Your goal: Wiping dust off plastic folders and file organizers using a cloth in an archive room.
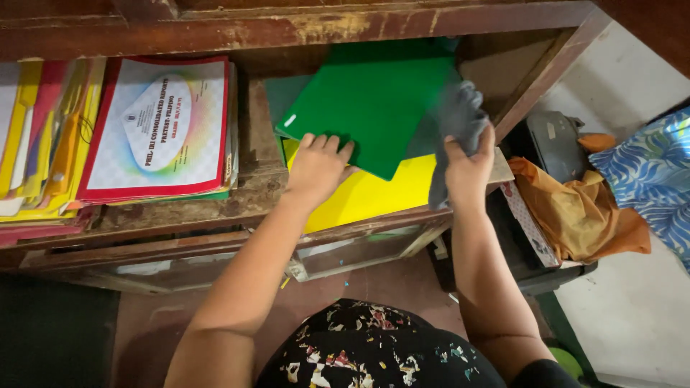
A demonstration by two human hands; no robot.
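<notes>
Dim, warm light; soft focus

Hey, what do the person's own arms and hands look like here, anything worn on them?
Both forearms are bare, with no sleeves showing. The left hand and right hand show no gloves, rings, watch or bracelets. Lower down, a black garment with a speckled floral print shows.

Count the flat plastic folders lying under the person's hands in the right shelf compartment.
2 clearly: a green plastic folder under the left hand, a yellow plastic folder beneath it. Others may be hidden underneath.
</notes>
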